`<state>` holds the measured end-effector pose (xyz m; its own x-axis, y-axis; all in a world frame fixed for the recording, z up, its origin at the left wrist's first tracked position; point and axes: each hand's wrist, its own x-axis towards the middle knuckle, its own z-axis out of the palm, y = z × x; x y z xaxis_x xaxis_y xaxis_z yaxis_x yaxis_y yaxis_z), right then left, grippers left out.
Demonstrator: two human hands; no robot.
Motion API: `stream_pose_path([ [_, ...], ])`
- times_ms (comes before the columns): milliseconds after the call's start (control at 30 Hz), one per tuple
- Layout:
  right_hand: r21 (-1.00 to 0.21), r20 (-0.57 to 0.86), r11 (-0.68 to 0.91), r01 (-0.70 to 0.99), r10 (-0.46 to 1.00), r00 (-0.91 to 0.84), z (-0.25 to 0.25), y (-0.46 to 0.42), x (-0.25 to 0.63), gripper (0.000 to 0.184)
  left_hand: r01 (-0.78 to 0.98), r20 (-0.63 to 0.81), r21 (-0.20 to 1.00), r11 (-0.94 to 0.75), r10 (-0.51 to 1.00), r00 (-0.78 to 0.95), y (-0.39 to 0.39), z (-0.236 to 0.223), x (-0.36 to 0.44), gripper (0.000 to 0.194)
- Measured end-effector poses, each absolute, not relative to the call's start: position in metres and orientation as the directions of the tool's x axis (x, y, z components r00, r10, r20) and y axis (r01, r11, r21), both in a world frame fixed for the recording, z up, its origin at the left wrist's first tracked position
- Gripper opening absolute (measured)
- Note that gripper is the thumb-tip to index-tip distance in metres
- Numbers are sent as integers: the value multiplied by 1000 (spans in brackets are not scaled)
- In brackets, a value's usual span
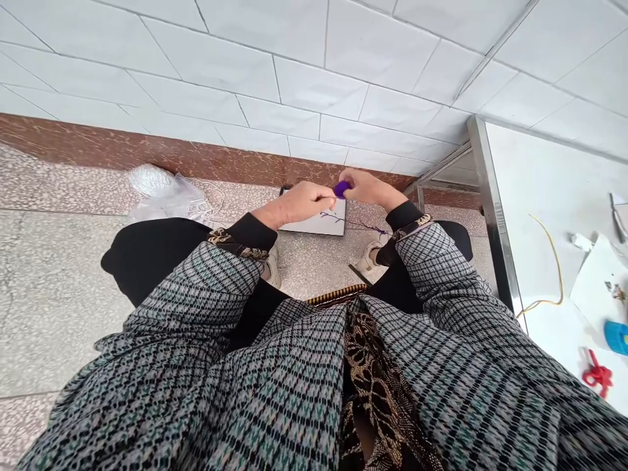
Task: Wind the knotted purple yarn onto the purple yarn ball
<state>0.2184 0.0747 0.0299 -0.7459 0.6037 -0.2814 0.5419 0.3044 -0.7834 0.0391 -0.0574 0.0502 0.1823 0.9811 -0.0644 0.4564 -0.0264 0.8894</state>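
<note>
A small purple tuft of yarn (342, 190) is pinched between my left hand (300, 203) and my right hand (369, 190), held out over my knees. Its underside is partly hidden by my fingers. Below the hands, a white board (318, 222) rests on the floor or on something low, with thin purple thread (360, 227) lying across it and trailing off its right side. I cannot tell whether this thread joins the tuft.
A metal-edged white table (495, 216) stands at the right, holding a yellow cord (554, 268), red-handled scissors (597, 373), white paper and a blue object. A clear plastic bag (164, 196) with white cord lies by the tiled wall. Pale shoes show on the speckled floor.
</note>
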Motion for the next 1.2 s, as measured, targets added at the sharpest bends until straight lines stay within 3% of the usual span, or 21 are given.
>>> stream_pose_path([
  [67, -864, -344, 255, 434, 330, -879, 38, 72, 226, 32, 379, -74, 925, 37, 994, 85, -56, 47, 29, 20],
  [133, -957, -273, 45, 287, 200, -941, 47, 71, 231, 43, 219, -121, 969, 113, 992, 25, -55, 42, 22, 20],
  [200, -986, -141, -131, 107, 286, -948, 54, 74, 233, 57, 31, -164, 986, 163, 986, 35, -55, 37, 22, 22],
  [300, -973, -5, -186, -137, 609, -793, 57, 79, 227, 69, -147, -175, 971, 187, 980, 90, -57, 33, 31, 23],
  [400, -977, -48, -164, -140, 798, -601, 49, 81, 215, 69, -161, -198, 962, 222, 968, 154, -59, 32, 40, 23],
  [567, -994, -110, -93, 59, 815, -570, 32, 77, 203, 68, -101, -223, 962, 254, 942, 251, -59, 29, 44, 23],
  [800, -996, 92, 78, -52, 922, -375, 41, 111, 225, 63, -307, -299, 906, 290, 954, 18, -61, 12, 57, 14],
  [900, -995, 99, 88, -50, 952, -291, 26, 125, 228, 57, -106, -252, 959, 261, 963, 91, -64, 12, 63, 14],
  [1033, -997, 54, 66, 46, 973, -223, 6, 133, 227, 47, 364, -96, 931, -34, 938, 333, -70, 23, 63, 16],
  [1200, -949, -13, 84, 304, 952, -306, 16, 121, 231, 31, 542, 66, 809, -228, 951, 302, -78, 37, 54, 28],
])
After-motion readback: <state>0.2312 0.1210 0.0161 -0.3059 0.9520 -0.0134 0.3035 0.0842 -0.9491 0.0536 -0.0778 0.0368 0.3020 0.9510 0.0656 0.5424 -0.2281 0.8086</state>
